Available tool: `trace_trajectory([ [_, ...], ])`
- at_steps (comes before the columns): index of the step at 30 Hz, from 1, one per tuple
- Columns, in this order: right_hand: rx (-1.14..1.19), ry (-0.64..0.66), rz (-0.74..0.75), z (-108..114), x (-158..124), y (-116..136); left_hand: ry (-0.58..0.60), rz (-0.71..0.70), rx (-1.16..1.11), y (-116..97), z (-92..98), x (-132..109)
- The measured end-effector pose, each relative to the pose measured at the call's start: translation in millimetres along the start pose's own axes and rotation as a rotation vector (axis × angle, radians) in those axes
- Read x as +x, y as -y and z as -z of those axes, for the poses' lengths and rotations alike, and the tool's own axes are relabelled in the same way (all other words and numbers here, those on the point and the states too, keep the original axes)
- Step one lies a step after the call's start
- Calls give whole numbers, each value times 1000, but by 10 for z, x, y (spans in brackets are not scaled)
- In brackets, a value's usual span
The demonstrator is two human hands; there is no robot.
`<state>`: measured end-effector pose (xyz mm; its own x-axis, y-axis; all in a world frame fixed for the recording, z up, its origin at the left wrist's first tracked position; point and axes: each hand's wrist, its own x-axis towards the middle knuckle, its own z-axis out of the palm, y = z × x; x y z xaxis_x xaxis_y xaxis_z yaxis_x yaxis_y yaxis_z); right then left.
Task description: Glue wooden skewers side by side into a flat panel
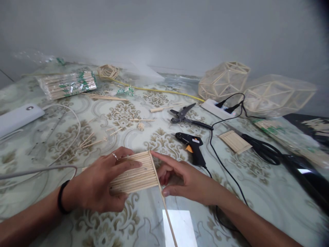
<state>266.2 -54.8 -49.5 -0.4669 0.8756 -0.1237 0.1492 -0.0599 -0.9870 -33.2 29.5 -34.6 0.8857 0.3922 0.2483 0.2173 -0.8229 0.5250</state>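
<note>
Pale wood is showing in a flat panel (144, 176) of side-by-side rods, which a person's left hand (100, 181) is holding over the near side of a patterned bench (136, 223); whether it is touching the surface is hard to tell. The left fingers are clamping the panel, one lying across its top face. At the panel's right end, the right hand (189, 176) is gripping a long stick (168, 215), index fingertip and thumb pressing on it, other fingers curling behind. A glue gun (195, 147) is lying just beyond that hand, with pliers (195, 122) farther back. The panel is probably feeling light and fairly stiff, yet its joints are looking fragile: a broad, gentle grip is seeming safest, while the slim stick is calling for a hold close to the panel.
</note>
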Motion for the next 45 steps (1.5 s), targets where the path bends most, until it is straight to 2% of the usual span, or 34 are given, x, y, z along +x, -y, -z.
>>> trace_trajectory([
  [8,-73,1,42,-24,-2,55,6,22,-7,-16,-1,4],
  [15,-103,-12,-13,-22,1,68,7,17,18,-2,-1,-11],
  [45,-86,-42,32,-53,4,40,-16,8,-22,-21,3,33],
])
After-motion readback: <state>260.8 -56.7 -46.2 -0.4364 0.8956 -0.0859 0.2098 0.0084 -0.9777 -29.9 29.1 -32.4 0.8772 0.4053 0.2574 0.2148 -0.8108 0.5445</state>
